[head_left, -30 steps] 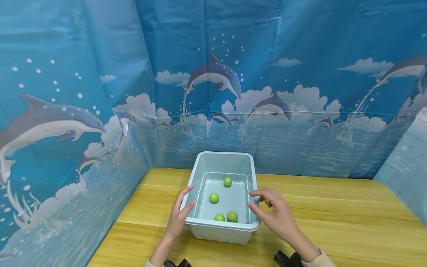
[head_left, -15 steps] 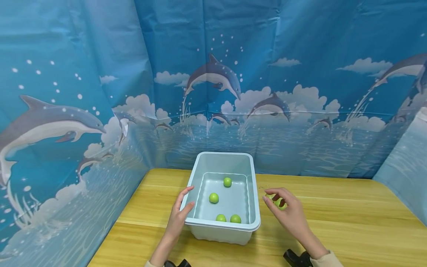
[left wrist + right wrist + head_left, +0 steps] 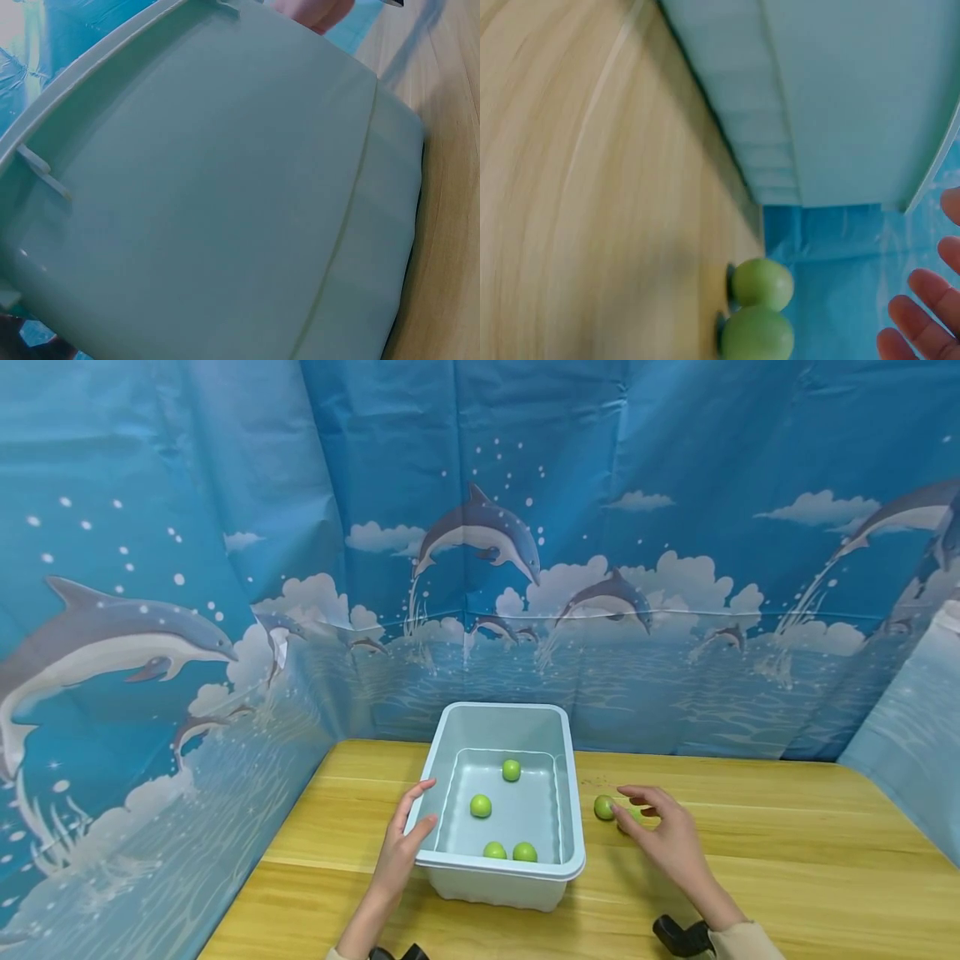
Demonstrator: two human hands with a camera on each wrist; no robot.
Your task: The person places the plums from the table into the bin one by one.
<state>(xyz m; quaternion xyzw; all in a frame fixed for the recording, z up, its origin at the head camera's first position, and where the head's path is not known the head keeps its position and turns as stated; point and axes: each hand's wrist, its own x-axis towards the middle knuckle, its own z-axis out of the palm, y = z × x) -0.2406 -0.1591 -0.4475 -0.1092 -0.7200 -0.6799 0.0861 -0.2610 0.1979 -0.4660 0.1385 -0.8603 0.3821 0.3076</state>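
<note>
In the head view my left hand (image 3: pixel 401 835) lies at the left rim of a pale blue-green plastic box (image 3: pixel 498 867), with thumb and index fingertips over the edge. Several round green fruits lie inside, among them one at the back (image 3: pixel 512 769) and one in the middle (image 3: pixel 481 806). My right hand (image 3: pixel 667 839) hovers right of the box, fingers loosely bent, holding nothing. It partly covers one of two green fruits on the table; the other fruit (image 3: pixel 603 807) shows at its fingertips. In the right wrist view both table fruits (image 3: pixel 757 334) sit side by side, apart from my fingers (image 3: pixel 922 322).
The box stands on a yellow wood-grain table (image 3: pixel 787 835). Behind the table and at its sides hangs a blue curtain (image 3: pixel 675 677) printed with dolphins. The box's tall wall (image 3: pixel 210 187) fills most of the left wrist view.
My right hand has moved right, from the box's right rim to the fruits on the table. The front fruits in the box rolled slightly. The left hand stayed at the rim.
</note>
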